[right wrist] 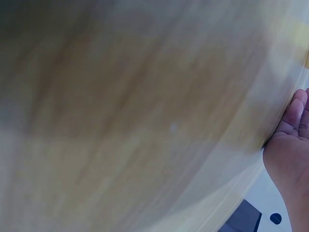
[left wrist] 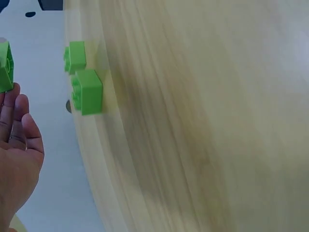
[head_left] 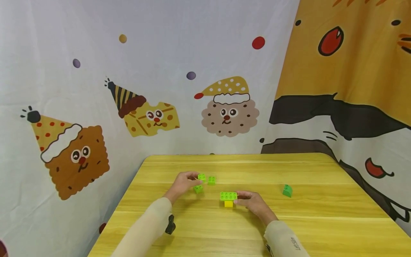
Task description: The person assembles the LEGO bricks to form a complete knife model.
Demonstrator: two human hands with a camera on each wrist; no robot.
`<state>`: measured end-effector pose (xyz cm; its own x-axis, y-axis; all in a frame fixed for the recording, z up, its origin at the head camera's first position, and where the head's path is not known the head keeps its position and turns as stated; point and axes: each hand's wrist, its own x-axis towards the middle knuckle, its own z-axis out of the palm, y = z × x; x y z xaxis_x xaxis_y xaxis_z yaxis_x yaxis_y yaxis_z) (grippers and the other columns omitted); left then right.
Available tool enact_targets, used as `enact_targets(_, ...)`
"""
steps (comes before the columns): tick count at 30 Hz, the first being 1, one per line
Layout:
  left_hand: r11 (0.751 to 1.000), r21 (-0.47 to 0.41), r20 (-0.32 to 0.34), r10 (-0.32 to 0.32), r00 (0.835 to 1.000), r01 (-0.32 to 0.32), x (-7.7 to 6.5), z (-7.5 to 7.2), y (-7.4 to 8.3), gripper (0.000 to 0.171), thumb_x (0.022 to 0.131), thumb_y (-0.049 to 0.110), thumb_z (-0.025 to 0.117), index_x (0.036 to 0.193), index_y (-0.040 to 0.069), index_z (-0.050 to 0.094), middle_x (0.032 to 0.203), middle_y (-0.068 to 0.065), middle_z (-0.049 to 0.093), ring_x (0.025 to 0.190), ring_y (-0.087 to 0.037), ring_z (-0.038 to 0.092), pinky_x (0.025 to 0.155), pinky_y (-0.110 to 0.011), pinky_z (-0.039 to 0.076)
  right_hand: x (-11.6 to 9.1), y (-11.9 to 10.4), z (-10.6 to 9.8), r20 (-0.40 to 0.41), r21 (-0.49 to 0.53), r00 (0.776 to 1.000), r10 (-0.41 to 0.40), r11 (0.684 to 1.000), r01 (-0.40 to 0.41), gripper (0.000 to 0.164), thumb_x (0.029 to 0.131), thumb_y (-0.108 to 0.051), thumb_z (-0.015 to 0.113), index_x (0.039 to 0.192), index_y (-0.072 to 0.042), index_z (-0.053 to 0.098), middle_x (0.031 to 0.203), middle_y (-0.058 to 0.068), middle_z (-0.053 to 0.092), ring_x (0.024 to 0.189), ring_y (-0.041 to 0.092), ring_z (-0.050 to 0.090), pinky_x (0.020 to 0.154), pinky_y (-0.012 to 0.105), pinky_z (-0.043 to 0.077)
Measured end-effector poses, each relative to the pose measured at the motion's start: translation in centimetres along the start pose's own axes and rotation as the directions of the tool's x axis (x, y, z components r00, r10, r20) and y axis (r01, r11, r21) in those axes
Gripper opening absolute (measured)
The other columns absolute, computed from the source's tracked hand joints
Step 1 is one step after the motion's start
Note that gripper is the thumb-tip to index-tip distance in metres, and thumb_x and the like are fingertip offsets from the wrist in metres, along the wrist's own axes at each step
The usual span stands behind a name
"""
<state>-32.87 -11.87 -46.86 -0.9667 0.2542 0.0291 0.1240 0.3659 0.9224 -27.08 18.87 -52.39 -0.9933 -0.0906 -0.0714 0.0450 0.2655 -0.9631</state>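
Observation:
In the head view my left hand (head_left: pixel 185 181) pinches a small light-green toy brick (head_left: pixel 201 176) between fingertips and thumb. The left wrist view shows this held brick (left wrist: pixel 6 67) raised, its hollow underside turned to the camera. Two similar bricks sit close by: one (head_left: pixel 211 180) just right of the held one, the other (head_left: pixel 198 189) below the fingers. My right hand (head_left: pixel 253 202) grips the right end of a longer light-green brick (head_left: pixel 228 195), which sits on top of a yellow brick (head_left: pixel 228 203). In the right wrist view only part of that hand (right wrist: pixel 292 140) shows.
A darker green brick with a curved side (head_left: pixel 287 190) lies to the right on the wooden table (head_left: pixel 205 228). Behind the table hangs a white cloth (head_left: pixel 179 46) printed with cartoon figures.

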Motion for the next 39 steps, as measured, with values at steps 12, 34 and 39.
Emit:
enact_targets(12,0.999,-0.014,0.050,0.053,0.997,-0.052,1.0,3.1,1.6,0.039,0.086,0.031,0.080,0.119,0.012,0.071,0.106,-0.003,0.065,0.098,-0.021,0.058,0.087,-0.046,0.049,-0.2,-0.3,0.2,0.003,-0.009,1.000,0.001,1.000,-0.001,0.050,0.084,-0.018,0.081,0.128,0.001,0.065,0.116,0.011,0.067,0.105,0.025,0.061,0.088,0.042,0.050)
enact_targets(34,0.991,0.110,0.118,0.065,0.991,-0.078,0.7,7.7,1.4,0.032,0.085,0.032,0.080,0.114,0.020,0.073,0.105,0.000,0.064,0.099,-0.019,0.055,0.082,-0.041,0.048,-0.2,-0.5,0.3,-0.021,-0.037,0.999,0.031,0.999,-0.031,0.045,0.083,-0.022,0.082,0.123,-0.005,0.070,0.114,0.010,0.069,0.096,0.020,0.060,0.074,0.033,0.045)
enact_targets(39,0.990,0.112,0.136,0.075,0.988,-0.091,0.4,8.3,1.1,0.032,0.085,0.032,0.081,0.114,0.020,0.073,0.106,-0.001,0.064,0.098,-0.018,0.056,0.080,-0.037,0.049,-0.1,-0.4,0.2,-0.023,-0.046,0.999,0.036,0.998,-0.037,0.043,0.084,-0.023,0.081,0.122,-0.007,0.071,0.115,0.009,0.069,0.097,0.020,0.060,0.074,0.033,0.044)
